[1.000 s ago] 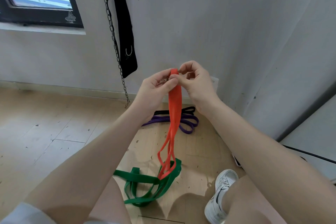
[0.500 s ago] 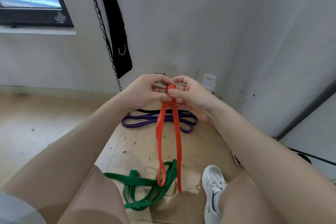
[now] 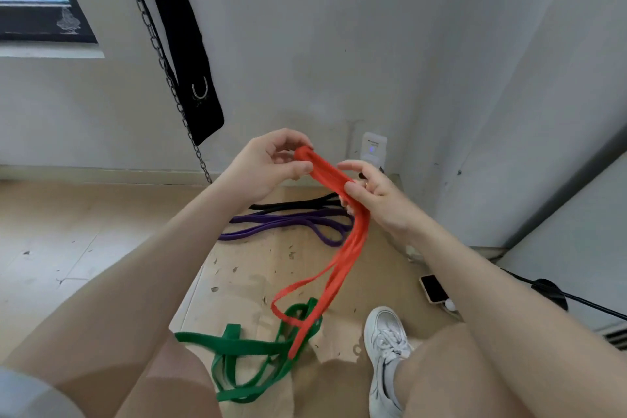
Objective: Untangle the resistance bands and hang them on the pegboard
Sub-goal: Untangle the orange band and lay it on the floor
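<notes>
An orange resistance band [image 3: 342,265] stretches between both hands. My left hand [image 3: 268,163] pinches its folded top end, and my right hand [image 3: 376,197] grips its strands a short way down. The rest of the orange band hangs to the floor, its lower loops threaded through a green band [image 3: 244,346] lying between my legs. A purple band [image 3: 288,222] and a black band [image 3: 298,204] lie on the floor by the wall. No pegboard is in view.
A chain [image 3: 159,54] and a black strap [image 3: 186,51] hang down the wall at the left. A white plug-in device [image 3: 373,148] sits on the wall. A phone [image 3: 432,288] and a black cable [image 3: 576,299] lie at the right. My white shoe [image 3: 386,346] stands beside the green band.
My hands have moved apart: the right hand slid down and right along the orange band, while the left keeps the top end. The hanging loops swung right.
</notes>
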The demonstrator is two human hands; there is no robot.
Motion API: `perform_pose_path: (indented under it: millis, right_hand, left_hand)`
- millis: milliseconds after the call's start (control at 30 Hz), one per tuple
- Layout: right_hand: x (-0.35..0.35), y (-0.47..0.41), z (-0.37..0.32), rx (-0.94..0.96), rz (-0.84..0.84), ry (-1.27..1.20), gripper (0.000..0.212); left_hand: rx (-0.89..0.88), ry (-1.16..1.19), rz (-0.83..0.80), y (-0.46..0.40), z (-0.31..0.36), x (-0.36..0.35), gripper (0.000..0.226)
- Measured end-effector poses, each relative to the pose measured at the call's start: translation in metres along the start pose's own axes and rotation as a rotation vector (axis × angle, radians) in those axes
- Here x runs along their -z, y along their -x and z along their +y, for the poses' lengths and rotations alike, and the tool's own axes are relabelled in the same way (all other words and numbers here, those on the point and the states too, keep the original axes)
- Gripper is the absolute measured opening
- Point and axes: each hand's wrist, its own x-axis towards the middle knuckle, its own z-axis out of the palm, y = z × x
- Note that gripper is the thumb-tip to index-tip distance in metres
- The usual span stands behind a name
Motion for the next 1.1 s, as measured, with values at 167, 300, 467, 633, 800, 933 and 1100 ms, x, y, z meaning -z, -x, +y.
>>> perform_pose_path:
  millis: [167,300,467,633,800,933,1100]
  right_hand:
    - [0.027,-0.032,-0.028,0.040,0.053,0.147,0.015]
    - [-0.004,-0.086,0.007,-0.030,-0.115,0.456,0.010]
    - [-0.099,-0.157,0.146,-0.210,-0.316,0.669,0.019]
    - [-0.181,-0.223,0.265,-0.363,-0.405,0.645,0.022]
    - [-0.243,-0.263,0.338,-0.358,-0.437,0.677,0.030]
    - [-0.259,-0.267,0.362,-0.304,-0.335,0.821,0.050]
    - [-0.230,-0.250,0.384,-0.289,-0.387,0.954,0.068]
  left_hand:
    - [-0.011,0.144,0.099,-0.023,-0.026,0.008,0.025]
    - [0.128,0.111,0.107,-0.021,-0.101,0.028,0.023]
    - [0.443,0.051,0.138,-0.004,-0.260,0.040,0.025]
    - [0.689,0.047,0.165,-0.001,-0.402,0.050,0.036]
    - [0.811,-0.090,0.306,0.006,-0.495,0.062,0.022]
    - [0.882,-0.214,0.335,0.006,-0.541,0.070,0.020]
    - [0.803,-0.465,0.396,0.010,-0.569,0.081,0.021]
